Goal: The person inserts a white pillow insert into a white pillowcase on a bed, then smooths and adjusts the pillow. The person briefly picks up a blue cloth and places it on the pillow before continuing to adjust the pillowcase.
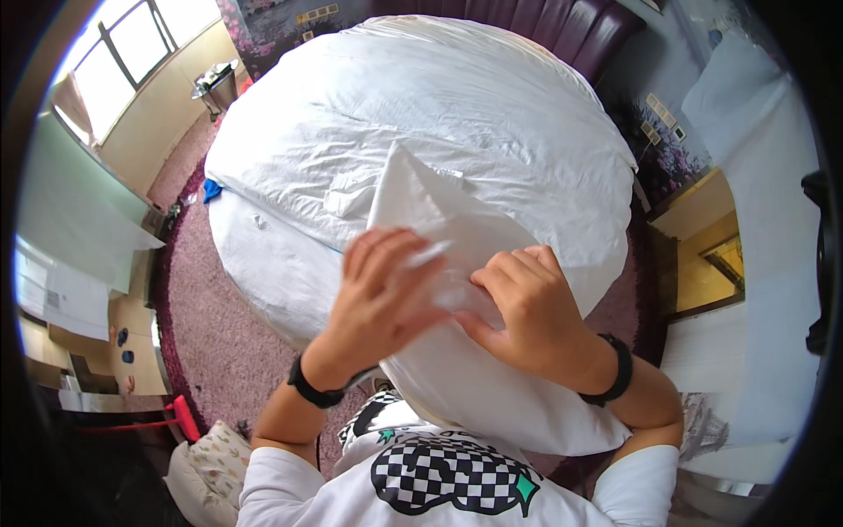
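A white pillow (461, 375) in a white cover lies against my body and over the near edge of the bed, one pointed corner (402, 178) standing up at its far end. Over its left part is my left hand (388, 296), motion-blurred, fingers and thumb apart. A whitish blur near its fingertips is too smeared to make out. My right hand (527, 303) rests at the pillow's right part with fingers bent and thumb stretched toward the left hand. Whether it pinches the cloth cannot be told. Both wrists wear black bands.
A large round bed (421, 85) with a rumpled white sheet fills the middle. On it lies a crumpled white cloth (352, 191). Pinkish carpet (217, 296) surrounds it. A patterned pillow (211, 468) lies at lower left, near a red object (186, 418). A small side table (214, 82) stands by the window.
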Available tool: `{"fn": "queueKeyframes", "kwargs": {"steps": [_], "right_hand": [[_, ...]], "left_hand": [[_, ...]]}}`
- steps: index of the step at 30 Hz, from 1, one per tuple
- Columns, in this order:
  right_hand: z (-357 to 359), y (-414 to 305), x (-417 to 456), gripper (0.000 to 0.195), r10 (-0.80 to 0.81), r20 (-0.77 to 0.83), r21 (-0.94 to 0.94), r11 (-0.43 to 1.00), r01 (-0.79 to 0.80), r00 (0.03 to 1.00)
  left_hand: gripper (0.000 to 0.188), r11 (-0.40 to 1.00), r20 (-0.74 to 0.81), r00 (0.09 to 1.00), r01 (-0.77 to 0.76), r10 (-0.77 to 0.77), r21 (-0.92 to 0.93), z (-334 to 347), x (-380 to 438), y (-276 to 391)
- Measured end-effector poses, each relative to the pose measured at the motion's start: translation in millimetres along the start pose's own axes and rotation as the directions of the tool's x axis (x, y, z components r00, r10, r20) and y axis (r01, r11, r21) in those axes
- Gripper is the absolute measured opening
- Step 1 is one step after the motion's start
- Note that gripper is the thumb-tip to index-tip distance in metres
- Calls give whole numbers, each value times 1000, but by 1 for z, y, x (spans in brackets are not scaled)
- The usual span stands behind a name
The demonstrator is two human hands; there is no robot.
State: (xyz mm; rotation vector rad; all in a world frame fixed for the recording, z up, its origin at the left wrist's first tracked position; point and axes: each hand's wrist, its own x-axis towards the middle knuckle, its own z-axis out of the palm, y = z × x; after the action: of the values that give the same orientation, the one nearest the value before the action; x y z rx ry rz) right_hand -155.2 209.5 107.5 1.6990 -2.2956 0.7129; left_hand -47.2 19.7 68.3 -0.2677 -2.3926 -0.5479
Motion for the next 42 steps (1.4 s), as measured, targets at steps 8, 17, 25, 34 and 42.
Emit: {"fn": "queueKeyframes", "kwargs": {"steps": [8,17,25,34,42], "right_hand": [[3,-11,-8,11,96,59,126,987,-103,994],[-30,-31,-14,14,59,46,395,916,-73,997],[-25,-30,-16,19,5,39,179,984,-12,999],[-3,-26,-3,18,130,0,-25,991,-130,991],[-12,-28,-7,16,188,-129,239,959,-154,974]], "left_hand": [[50,455,209,818,488,-536,-745,18,-16,-88],[59,193,331,918,373,-219,-907,11,-22,-62],[41,488,195,975,223,-107,-844,15,-36,-49],[29,521,1,940,190,-341,-832,29,-44,-23],[27,801,-241,879,221,-411,-557,36,-45,0]]}}
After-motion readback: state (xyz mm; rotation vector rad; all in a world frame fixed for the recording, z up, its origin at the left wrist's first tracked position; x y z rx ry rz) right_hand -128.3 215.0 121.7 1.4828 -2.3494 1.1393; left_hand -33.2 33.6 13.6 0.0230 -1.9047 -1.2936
